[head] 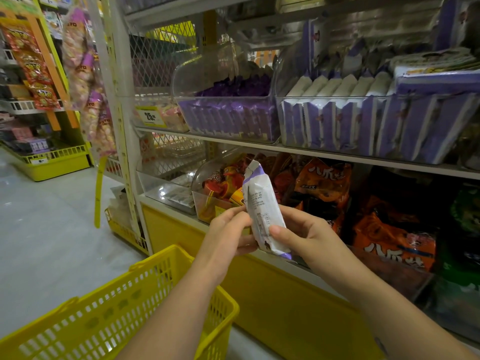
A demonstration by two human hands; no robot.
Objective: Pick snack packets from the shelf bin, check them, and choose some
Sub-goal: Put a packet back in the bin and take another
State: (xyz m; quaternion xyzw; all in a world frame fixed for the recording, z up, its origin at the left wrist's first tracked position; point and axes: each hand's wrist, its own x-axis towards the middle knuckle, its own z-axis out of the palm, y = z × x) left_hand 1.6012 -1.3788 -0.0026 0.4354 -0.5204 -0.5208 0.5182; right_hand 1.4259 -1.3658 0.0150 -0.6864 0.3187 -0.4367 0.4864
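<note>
Yellow plastic basket (pixel 104 315) sits nearest, below and to the left of the white and purple snack packet (pixel 262 211). Both forearms reach up to the packet, which stands tilted in front of the lower shelf. The left hand (pixel 226 235) pinches its left edge with curled fingers. The right hand (pixel 309 235) grips its lower right side, thumb on the printed face. Above the packet, a clear shelf bin (pixel 187 81) holds purple packets (pixel 233 118). Far left of the packet lies grey floor (pixel 52 229).

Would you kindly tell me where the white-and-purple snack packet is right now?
Head view, centre: the snack packet is held between the left hand and right hand, before the lower shelf's orange bags.
</note>
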